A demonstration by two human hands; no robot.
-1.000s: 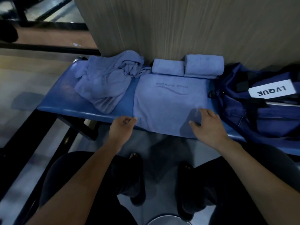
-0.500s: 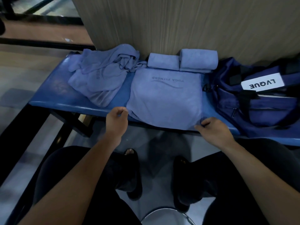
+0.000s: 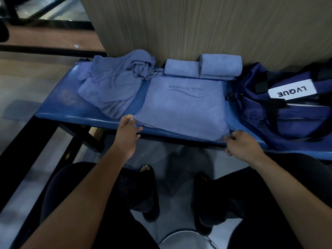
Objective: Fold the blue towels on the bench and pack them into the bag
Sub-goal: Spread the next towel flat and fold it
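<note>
A flat blue towel (image 3: 181, 108) printed "YOGA FITNESS" lies in the middle of the blue bench (image 3: 59, 97). My left hand (image 3: 127, 130) pinches its near left corner, and my right hand (image 3: 240, 144) pinches its near right corner at the bench's front edge. A crumpled pile of blue towels (image 3: 115, 83) sits to the left. Two folded towels, one smaller (image 3: 181, 68) and one thicker (image 3: 220, 66), rest against the wall behind. The navy bag (image 3: 287, 108) with a white "LVQUE" label sits at the right end.
A wood-grain wall panel (image 3: 197, 26) rises right behind the bench. The bench's black frame (image 3: 84, 139) and the floor lie below and to the left. My legs and dark sandals are under the hands, with a round metal stool rim (image 3: 185, 239) at the bottom.
Both hands went from lying on the towel's near part to pinching its near corners. The towel's front edge, which hung over the bench, now lies on the bench top.
</note>
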